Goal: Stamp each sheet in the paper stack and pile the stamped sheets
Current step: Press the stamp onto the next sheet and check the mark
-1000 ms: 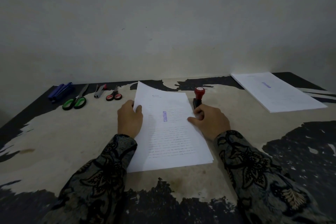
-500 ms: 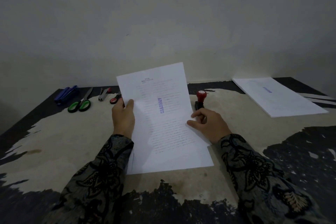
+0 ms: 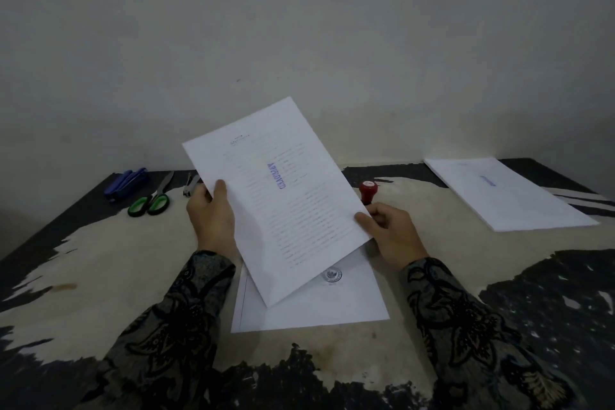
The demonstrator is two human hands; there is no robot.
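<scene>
The left hand (image 3: 213, 220) grips the left edge of a stamped sheet (image 3: 283, 200), thumb on its face and fingers curled behind; the right hand (image 3: 392, 233) pinches the same sheet at its right edge, near the lower corner — between them the page hangs tilted, clear of the table, its blue stamp mark (image 3: 277, 176) running sideways across the print. Beneath both wrists lies the paper stack (image 3: 316, 309), flat on the worn table (image 3: 100, 276); a round printed seal shows on its top page just under the raised sheet. Just beyond the right hand stands the red-topped stamp (image 3: 367, 191), upright, its base hidden behind the lifted sheet. Well off past the right hand, toward the far corner, sits the pile of stamped sheets (image 3: 509, 196), a blue mark on top. Beyond the left hand lie green-handled scissors (image 3: 151, 201), a staple remover (image 3: 190, 186) partly hidden by the fingers, and a blue stapler (image 3: 126, 183).
</scene>
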